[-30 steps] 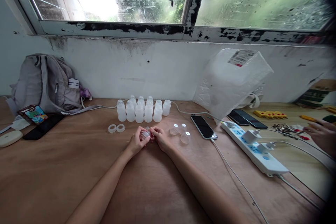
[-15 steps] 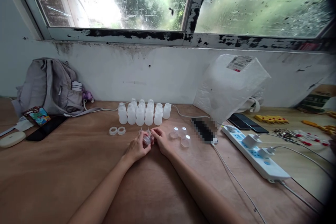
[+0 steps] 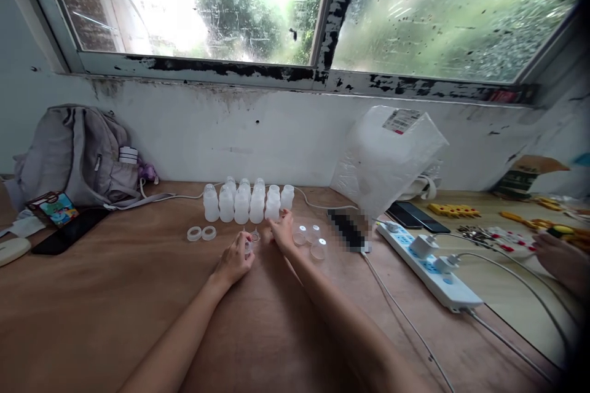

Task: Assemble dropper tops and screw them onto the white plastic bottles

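Right hand [image 3: 282, 232] left the cap [image 3: 249, 246], reaching toward bottles [image 3: 246, 203].

Small clear cap [image 3: 249, 246] in fingers

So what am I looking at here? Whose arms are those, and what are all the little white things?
The camera sits on a person's head and looks down, so those two bare arms are their own. The left hand pinches a small clear piece just above the wooden table. The right hand reaches with open fingers between the group of little white bottles and some clear round caps. Two white rings lie to the left. Farther out are a grey backpack, a plastic bag and a white power strip. The hand at the far right edge belongs to someone else.
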A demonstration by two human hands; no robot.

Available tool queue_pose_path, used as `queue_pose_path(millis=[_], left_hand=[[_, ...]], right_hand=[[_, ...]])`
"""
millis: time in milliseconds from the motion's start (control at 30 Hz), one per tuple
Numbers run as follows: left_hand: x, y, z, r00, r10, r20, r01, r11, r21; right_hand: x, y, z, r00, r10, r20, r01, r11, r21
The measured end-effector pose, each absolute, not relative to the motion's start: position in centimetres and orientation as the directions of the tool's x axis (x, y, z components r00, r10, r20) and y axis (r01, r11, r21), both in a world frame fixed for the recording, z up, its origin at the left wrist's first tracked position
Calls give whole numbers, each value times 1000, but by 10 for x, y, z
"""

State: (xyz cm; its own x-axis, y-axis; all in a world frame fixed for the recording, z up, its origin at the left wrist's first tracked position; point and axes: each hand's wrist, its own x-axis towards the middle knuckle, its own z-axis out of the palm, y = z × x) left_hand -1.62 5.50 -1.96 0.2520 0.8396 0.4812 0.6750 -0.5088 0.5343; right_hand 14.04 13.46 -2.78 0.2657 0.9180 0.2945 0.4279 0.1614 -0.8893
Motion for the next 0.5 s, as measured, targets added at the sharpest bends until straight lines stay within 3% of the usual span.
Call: queue_pose_path(millis=[100,333,500], left_hand=[[-16,58,-22,208,804,557,666,-533,522],[-17,60,-18,158,737,657,615,-594,518],[-15,61,-20,47,750,659,503,-588,633]], right_hand=[[136,143,-21,376,899,225,464,27,-886],[132,152,-19,391,898,204,482,-11,-876],[132,136,-13,382,878,290,518,57,-854]])
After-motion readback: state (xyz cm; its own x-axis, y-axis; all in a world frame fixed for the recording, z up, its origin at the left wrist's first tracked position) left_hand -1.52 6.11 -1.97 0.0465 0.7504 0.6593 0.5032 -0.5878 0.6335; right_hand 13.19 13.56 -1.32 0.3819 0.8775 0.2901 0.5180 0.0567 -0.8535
